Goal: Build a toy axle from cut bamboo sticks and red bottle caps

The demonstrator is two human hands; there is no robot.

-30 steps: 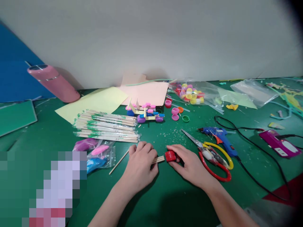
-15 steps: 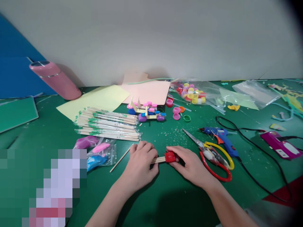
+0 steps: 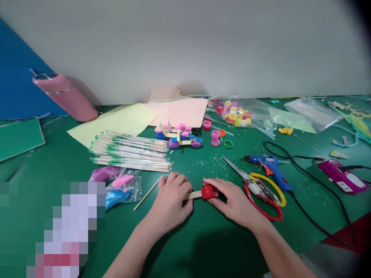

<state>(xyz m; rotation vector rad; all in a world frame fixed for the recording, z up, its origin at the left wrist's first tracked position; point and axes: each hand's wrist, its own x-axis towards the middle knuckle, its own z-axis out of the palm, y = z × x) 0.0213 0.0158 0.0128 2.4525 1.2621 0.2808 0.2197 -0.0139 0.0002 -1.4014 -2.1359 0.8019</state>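
My left hand (image 3: 174, 195) is closed around some pale wooden sticks (image 3: 193, 195), whose right ends come out past its fingers. At those ends sits a red bottle cap (image 3: 207, 192), and the fingers of my right hand (image 3: 228, 197) are closed on it from the right. Whether the sticks go into the cap or only meet it, I cannot tell. A single loose stick (image 3: 147, 194) lies just left of my left hand. Scissors (image 3: 255, 189) with red and yellow handles rest beside my right hand.
Wrapped chopsticks (image 3: 130, 152) and bagged clay (image 3: 118, 189) lie on the left. Behind are small toy cars (image 3: 185, 142), loose caps (image 3: 215, 138) and a bag of caps (image 3: 236, 114). A blue glue gun (image 3: 271, 170) trails its cord on the right. A pink bottle (image 3: 68, 96) stands at far left.
The view has shifted very slightly. Both hands keep the same hold on the sticks and the red cap.
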